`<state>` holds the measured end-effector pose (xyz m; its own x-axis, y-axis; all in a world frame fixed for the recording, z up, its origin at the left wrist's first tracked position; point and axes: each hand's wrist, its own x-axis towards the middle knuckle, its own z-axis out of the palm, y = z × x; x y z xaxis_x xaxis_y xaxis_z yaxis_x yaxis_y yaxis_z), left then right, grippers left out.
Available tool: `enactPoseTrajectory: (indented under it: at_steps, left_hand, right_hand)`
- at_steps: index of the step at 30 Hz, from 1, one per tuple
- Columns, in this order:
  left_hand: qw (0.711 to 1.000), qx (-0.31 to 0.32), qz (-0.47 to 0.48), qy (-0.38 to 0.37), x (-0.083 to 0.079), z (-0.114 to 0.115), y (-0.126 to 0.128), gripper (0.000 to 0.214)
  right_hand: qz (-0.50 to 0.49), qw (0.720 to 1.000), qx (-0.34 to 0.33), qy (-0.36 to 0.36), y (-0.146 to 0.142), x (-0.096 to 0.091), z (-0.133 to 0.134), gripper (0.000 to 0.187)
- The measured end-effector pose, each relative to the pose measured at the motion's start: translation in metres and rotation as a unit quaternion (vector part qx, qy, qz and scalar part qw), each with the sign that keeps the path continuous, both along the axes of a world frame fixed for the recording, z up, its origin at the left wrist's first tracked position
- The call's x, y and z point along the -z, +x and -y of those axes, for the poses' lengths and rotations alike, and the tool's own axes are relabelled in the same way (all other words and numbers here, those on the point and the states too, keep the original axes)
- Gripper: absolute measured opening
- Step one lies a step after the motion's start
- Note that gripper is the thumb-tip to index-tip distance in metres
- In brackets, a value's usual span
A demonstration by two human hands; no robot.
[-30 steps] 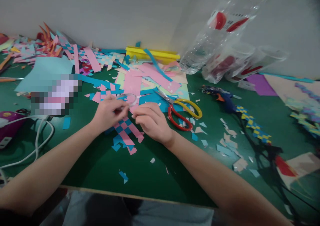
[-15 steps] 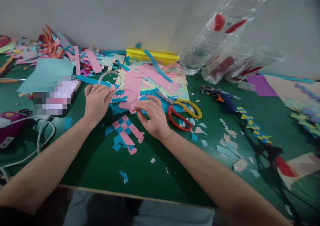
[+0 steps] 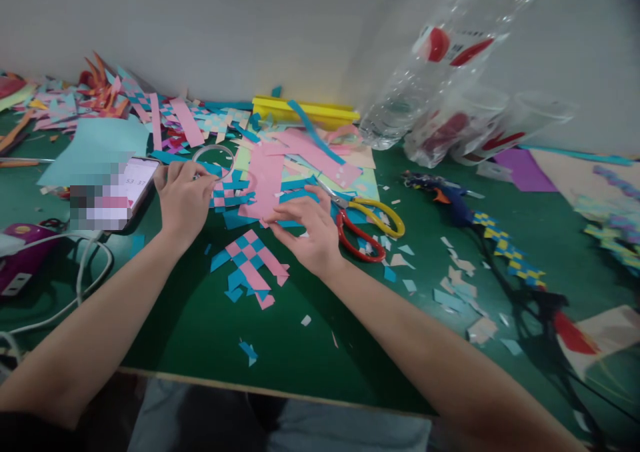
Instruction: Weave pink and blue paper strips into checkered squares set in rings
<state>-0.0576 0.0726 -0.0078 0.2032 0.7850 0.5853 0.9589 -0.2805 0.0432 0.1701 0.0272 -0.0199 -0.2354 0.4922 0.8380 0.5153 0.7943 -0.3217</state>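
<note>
My left hand (image 3: 185,189) pinches the near edge of a clear tape roll (image 3: 233,161), which stands tilted above the paper. To the right, my right hand (image 3: 310,232) is closed at thumb and fingertips, over the edge of a pink paper sheet (image 3: 265,175). What the fingertips hold is too small or too clear to make out. Between my forearms lies a woven pink-and-blue paper piece (image 3: 250,255) with loose strip ends. Scissors with one red and one yellow handle (image 3: 383,215) rest beside my right hand, their blades partly over blue paper.
A phone (image 3: 135,192) with a white cable lies at left, near a light-blue sheet (image 3: 100,145). Paper scraps (image 3: 457,282) litter the green table (image 3: 200,339). A yellow holder (image 3: 305,111), a plastic bottle (image 3: 400,99) and bagged cups (image 3: 480,129) stand by the wall.
My left hand has moved slightly left with the tape roll. My right hand has shifted a little, its fingertips lower and slightly left, so the gap between the hands is wider.
</note>
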Motion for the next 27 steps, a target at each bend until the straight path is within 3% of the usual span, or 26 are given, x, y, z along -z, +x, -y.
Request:
enactPoseTrajectory:
  at_steps: [5,10,15,18,20,22,24,27]
  left_hand:
    - [1.0,0.002,-0.022,-0.003,0.003,-0.003,-0.005,0.02]
    - [0.997,0.058,0.025,0.038,-0.001,0.004,0.006,0.021]
    - [0.964,0.263,-0.012,0.031,-0.022,0.03,0.022,0.018]
    - [0.923,0.38,0.068,-0.008,-0.042,0.058,0.038,0.017]
    - [0.866,0.453,0.182,-0.108,-0.057,0.08,0.051,0.016]
    - [0.749,0.543,0.26,-0.278,-0.07,0.102,0.066,0.017]
    - [0.614,0.618,0.316,-0.376,-0.078,0.119,0.076,0.014]
    - [0.481,0.685,0.312,-0.449,-0.079,0.138,0.078,0.023]
  right_hand:
    - [-0.003,1.0,0.013,0.001,-0.001,-0.001,0.002,0.025]
    - [-0.01,1.0,0.018,-0.008,0.0,0.001,-0.001,0.024]
    - [-0.013,0.999,0.048,-0.017,0.002,0.003,-0.005,0.018]
    - [0.0,0.999,0.047,-0.02,0.003,0.003,-0.006,0.013]
    - [0.002,0.999,0.041,-0.017,0.003,0.003,-0.006,0.008]
    - [0.002,0.999,0.035,-0.006,0.003,0.002,-0.005,0.004]
    - [0.005,1.0,0.03,0.005,0.003,0.001,-0.005,0.004]
    - [0.007,0.999,0.03,0.007,0.003,0.001,-0.006,0.005]
